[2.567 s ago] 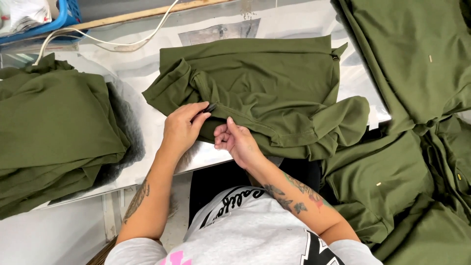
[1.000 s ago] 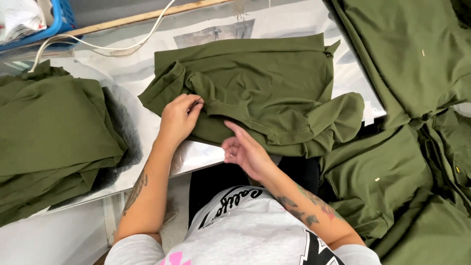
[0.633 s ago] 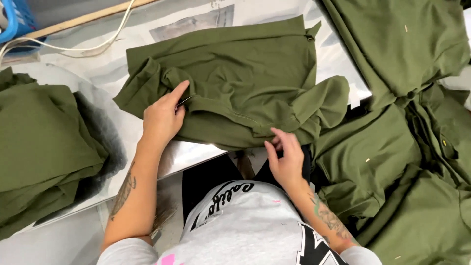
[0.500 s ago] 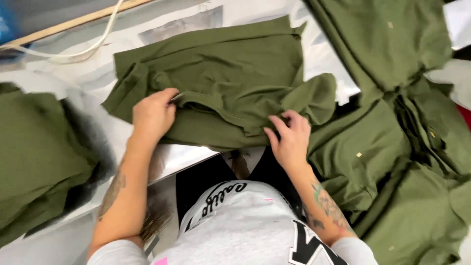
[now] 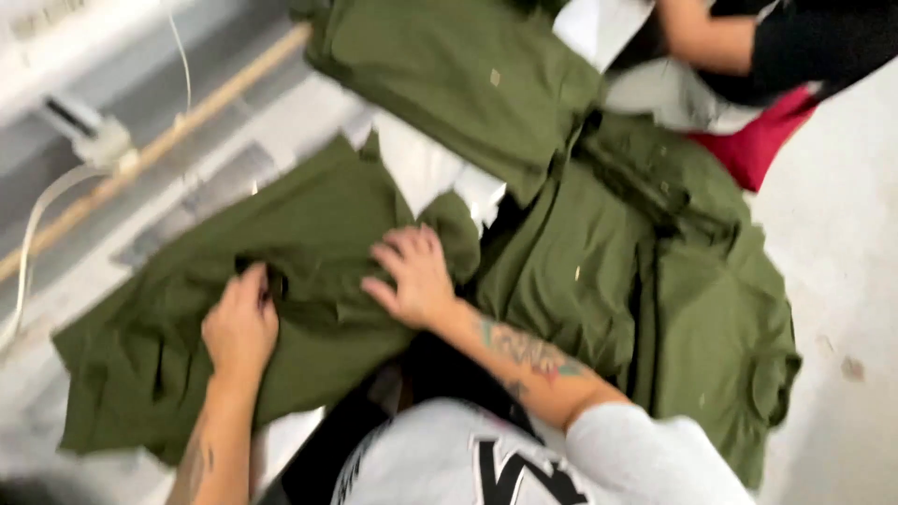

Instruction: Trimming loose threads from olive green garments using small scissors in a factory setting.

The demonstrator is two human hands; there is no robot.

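An olive green garment lies spread on the white table in front of me. My left hand presses on its middle and pinches a dark fold of the fabric. My right hand lies flat, fingers spread, on the garment's right part near a bunched sleeve. The picture is blurred by head motion.
A heap of more olive garments hangs off the table at the right and reaches up to the top. Another person in black and red stands at the top right. A wooden stick and a white cable lie at the back left.
The view has swung right and tilted. My right hand went from the garment's near edge onto its right part and opened flat. My left hand stays on the fold.
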